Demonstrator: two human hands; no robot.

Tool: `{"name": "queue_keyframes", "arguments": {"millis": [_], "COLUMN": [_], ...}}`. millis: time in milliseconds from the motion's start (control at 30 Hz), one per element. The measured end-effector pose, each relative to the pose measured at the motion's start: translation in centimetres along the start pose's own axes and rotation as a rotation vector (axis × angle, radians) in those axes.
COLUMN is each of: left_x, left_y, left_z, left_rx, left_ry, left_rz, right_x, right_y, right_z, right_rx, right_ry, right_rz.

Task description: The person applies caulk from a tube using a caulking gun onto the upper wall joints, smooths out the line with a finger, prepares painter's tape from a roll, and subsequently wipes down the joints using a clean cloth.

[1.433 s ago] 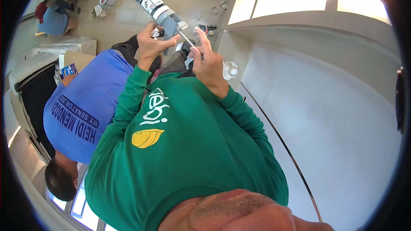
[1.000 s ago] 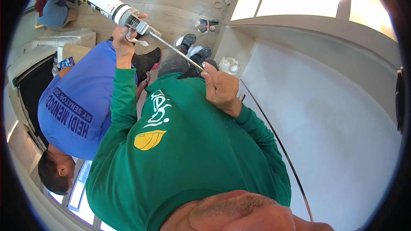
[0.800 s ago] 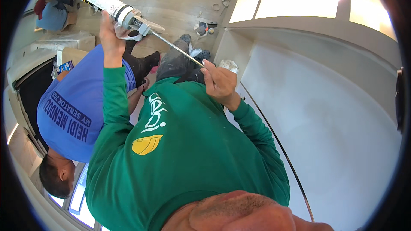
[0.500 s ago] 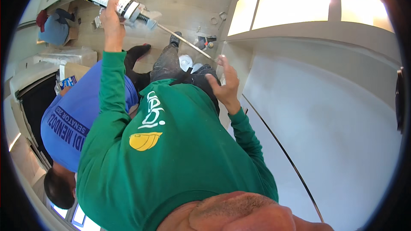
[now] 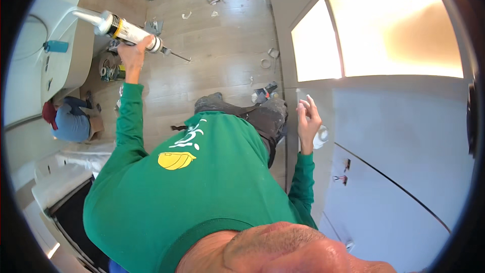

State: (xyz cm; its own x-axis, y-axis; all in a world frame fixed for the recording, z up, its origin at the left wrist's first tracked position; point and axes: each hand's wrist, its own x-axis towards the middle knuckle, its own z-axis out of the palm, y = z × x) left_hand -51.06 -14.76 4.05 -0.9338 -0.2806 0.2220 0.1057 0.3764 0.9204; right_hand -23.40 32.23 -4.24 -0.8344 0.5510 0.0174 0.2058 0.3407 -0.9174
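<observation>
The person's left hand (image 5: 132,56) is up and out to the left, with its fingers wrapped around a fat tube (image 5: 132,34) in a squeeze gun. The tube is white with a black part and a yellow band. It is held in the air, high over the floor (image 5: 222,40), on the upper left side of the view.

The tube's long line runs on a slant, from upper left down to lower right. Its white pointy nozzle (image 5: 87,17) aims to the left and a bit up, away from the person's body. A thin metal rod (image 5: 180,56) sticks out of the back end, toward the right and a bit down. The hand grips near the back end, so the nozzle sticks out far past it.

The right hand (image 5: 309,126) is well apart from the tube, over on the right side. Its fingers are loose and partly bent, with the tips up; I cannot tell if a tiny bit of something is on them. A clear bottle (image 5: 321,136) shows just beside that hand. Bright, glowing panels (image 5: 399,25) are above it. Far off at the left, another person (image 5: 73,121) in a blue top is low down near the floor.
</observation>
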Motion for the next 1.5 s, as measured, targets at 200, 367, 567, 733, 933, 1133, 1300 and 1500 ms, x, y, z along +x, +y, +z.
{"name": "queue_keyframes", "arguments": {"millis": [200,367,567,733,933,1133,1300,1500], "left_x": [0.8,2.6,8.7,16.1,25.9,37.6,49.3,64.5], "left_y": [-7.4,-9.9,-9.3,-9.9,-13.0,-18.0,-26.5,-39.9], "left_z": [-3.5,-7.4,-4.7,1.6,9.8,18.5,29.1,47.8], "left_rx": [-0.136,-0.012,0.034,0.062,0.282,0.558,0.734,0.810], "left_ry": [-0.028,-0.012,-0.039,-0.080,-0.179,-0.374,-0.621,-0.972], "left_rz": [-0.105,-0.221,-0.252,-0.187,-0.201,-0.205,-0.144,0.134], "right_x": [2.5,7.4,14.8,21.3,32.5,43.6,49.5,49.4], "right_y": [-0.8,-2.6,3.0,8.4,12.0,8.0,2.8,2.8], "right_z": [13.1,17.1,23.3,29.6,31.0,32.8,36.1,43.8], "right_rx": [0.038,-0.008,-0.041,-0.120,-0.193,-0.181,-0.095,-0.089], "right_ry": [-0.130,-0.153,-0.107,-0.275,-0.311,-0.344,-0.195,-0.039], "right_rz": [0.201,0.135,0.275,0.364,0.411,0.407,0.485,0.797]}}
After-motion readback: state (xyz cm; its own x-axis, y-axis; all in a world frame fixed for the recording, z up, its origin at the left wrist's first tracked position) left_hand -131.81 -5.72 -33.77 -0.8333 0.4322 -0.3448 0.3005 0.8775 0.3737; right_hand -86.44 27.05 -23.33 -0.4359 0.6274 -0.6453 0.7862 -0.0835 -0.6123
